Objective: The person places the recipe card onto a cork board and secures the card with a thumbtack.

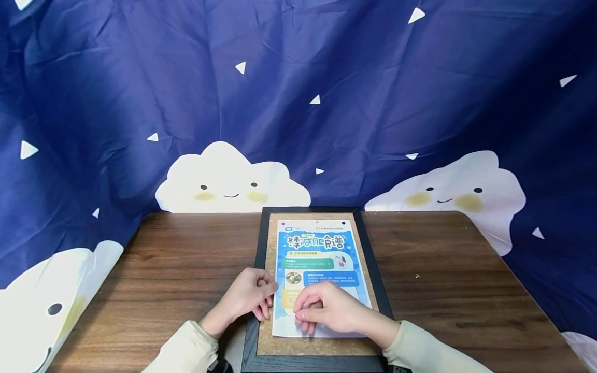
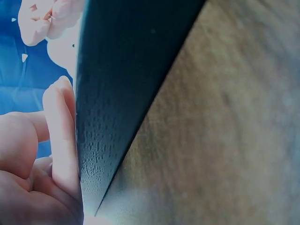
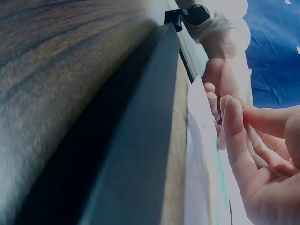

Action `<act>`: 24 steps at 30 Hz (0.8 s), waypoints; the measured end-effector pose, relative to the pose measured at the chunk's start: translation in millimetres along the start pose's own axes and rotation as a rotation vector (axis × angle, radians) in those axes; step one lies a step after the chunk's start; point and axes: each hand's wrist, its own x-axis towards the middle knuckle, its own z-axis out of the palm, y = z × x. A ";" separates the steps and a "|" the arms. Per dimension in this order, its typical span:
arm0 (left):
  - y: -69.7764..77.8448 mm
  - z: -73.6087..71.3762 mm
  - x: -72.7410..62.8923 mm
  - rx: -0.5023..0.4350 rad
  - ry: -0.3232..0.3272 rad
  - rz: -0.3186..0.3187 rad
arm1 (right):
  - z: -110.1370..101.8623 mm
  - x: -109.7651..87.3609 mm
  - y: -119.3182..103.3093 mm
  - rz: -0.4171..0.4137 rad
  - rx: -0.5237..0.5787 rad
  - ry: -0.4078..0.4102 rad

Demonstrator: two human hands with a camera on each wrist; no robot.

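A printed poster (image 1: 322, 261) in blue and white, with Chinese lettering, lies on a black-framed corkboard (image 1: 319, 347). A purple pin (image 1: 283, 224) and a dark blue pin (image 1: 343, 223) show at its top corners. My left hand (image 1: 254, 294) rests at the poster's left edge, over the frame's left side, with fingers loosely bent. Above the poster's lower part is my right hand (image 1: 328, 308); its thumb and index fingertips (image 3: 233, 107) meet. Whether something small sits between them is hidden. The poster's near right edge lifts slightly off the cork in the right wrist view.
The corkboard lies on a brown wooden table (image 1: 448, 311). Small yellowish bits (image 1: 417, 276) lie on the table to the right of the board. A dark blue curtain (image 1: 298, 103) with white clouds and triangles hangs behind.
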 end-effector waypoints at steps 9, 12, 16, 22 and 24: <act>-2.0 0.5 2.1 0.019 0.003 0.006 | 14.4 13.0 2.5 0.045 0.030 -0.004; -2.5 0.2 2.8 0.025 0.006 0.008 | 19.7 17.6 2.9 0.072 0.035 -0.021; -2.8 0.2 3.3 0.033 0.015 0.008 | 27.0 23.0 3.1 0.128 0.034 -0.035; -1.4 0.1 2.3 0.056 0.024 0.017 | 33.7 29.3 -0.1 0.209 0.033 -0.028; -0.7 0.1 1.6 0.059 0.024 0.018 | 34.9 31.1 -2.1 0.232 0.035 -0.019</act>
